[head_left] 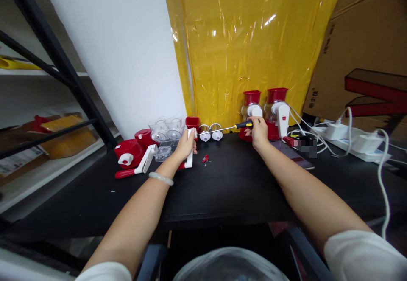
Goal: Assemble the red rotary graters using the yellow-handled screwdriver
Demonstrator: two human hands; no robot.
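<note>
My left hand (185,145) is closed around a red and white rotary grater (191,139), gripping its white crank arm on the black table (229,183). My right hand (259,131) grips the yellow and black handle of a screwdriver (227,127), whose shaft points left towards the grater. A small red part and tiny screws (205,159) lie on the table between my hands. A pale bangle sits on my left wrist.
Two assembled red graters (269,109) stand by the yellow plastic sheet. Another grater (132,155) with clear cups (165,130) lies at the left. White drum parts (210,133) sit behind. Chargers and white cables (349,139) lie right. A metal shelf (47,115) stands left.
</note>
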